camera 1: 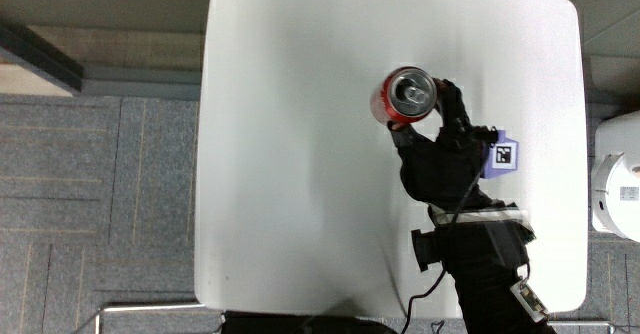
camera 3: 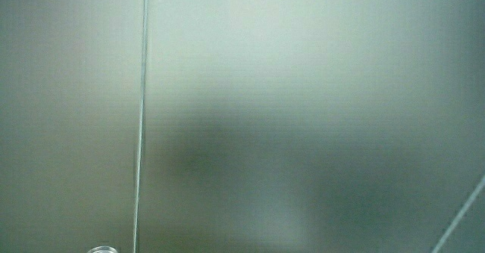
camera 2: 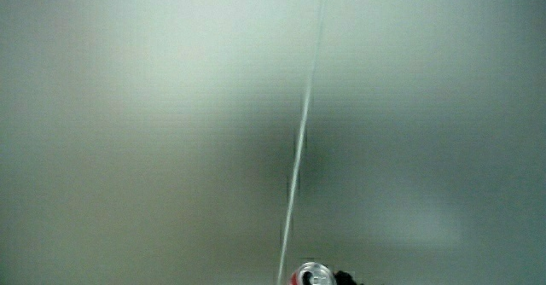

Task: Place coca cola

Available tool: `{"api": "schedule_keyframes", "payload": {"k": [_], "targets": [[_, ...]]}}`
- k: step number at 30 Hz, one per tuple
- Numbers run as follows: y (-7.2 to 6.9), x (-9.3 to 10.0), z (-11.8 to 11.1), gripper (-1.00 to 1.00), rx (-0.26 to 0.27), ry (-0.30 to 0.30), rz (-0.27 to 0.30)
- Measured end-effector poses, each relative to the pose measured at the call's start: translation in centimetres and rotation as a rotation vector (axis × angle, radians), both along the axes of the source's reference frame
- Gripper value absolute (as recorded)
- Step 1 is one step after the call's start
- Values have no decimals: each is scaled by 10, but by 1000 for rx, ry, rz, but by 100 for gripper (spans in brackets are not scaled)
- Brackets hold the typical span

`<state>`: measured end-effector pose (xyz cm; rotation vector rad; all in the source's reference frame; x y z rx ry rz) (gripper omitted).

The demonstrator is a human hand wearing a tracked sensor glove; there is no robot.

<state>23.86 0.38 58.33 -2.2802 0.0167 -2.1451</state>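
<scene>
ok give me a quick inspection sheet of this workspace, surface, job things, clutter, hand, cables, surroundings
surface: white table, bare apart from the can and the hand.
job's things: red coca cola can, upright, top showing; its rim also peeks into a side view, which otherwise shows pale wall.
clutter: nothing seen.
grippers: hand beside the can on the side nearer the person, fingers wrapped round the can; patterned cube on its back.
cables: a thin black cable runs along the forearm toward the table's near edge.
surroundings: grey carpet floor; a white object off the table's edge, cannot tell what it is.
</scene>
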Motion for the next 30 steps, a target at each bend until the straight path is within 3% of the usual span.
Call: {"api": "schedule_keyframes", "payload": {"k": [2,3,15,28,30], "targets": [[3,2,5,0,0,-2,12],[4,1,6,0,-28,-2,17],[4,2,33,0,-145,21,37],[14,5,45,0,-183,-6,48],[15,5,49,0,-188,-35,52]]}}
